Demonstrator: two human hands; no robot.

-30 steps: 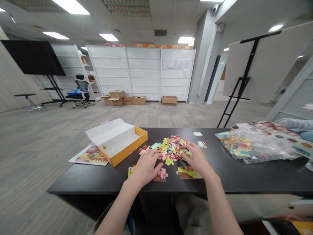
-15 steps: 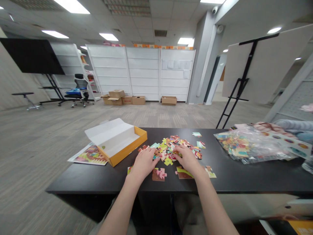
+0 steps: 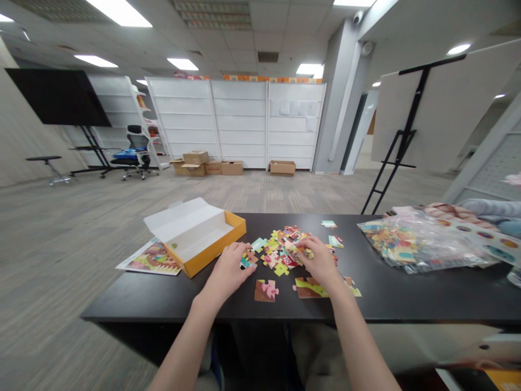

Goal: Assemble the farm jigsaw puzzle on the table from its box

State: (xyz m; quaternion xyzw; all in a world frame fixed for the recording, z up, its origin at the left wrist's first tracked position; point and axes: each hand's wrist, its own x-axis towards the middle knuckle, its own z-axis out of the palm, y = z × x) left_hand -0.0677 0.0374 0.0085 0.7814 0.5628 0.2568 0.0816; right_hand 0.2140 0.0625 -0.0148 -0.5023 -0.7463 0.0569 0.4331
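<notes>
A heap of small, colourful jigsaw puzzle pieces (image 3: 280, 252) lies on the black table. At its left edge my left hand (image 3: 230, 270) curls its fingers and thumb around a teal-and-brown puzzle piece (image 3: 246, 261). Over the right side of the heap, my right hand (image 3: 320, 262) pinches a yellowish puzzle piece (image 3: 308, 253), partly hidden by the fingers. Nearer me lie a brown piece with a pink figure (image 3: 266, 291) and a green-and-brown strip of pieces (image 3: 310, 288), whose right part is covered by my right wrist.
An open yellow box (image 3: 215, 244) with a white inside stands at the left, partly over a picture sheet (image 3: 152, 258). Two loose pieces, including a pale one (image 3: 329, 224), lie beyond the heap. Clear plastic bags (image 3: 407, 244) of pieces fill the right of the table (image 3: 407, 296).
My left hand has shifted left and slightly down, uncovering a teal piece at its fingers. My right hand has moved a little right, lifting a yellowish piece.
</notes>
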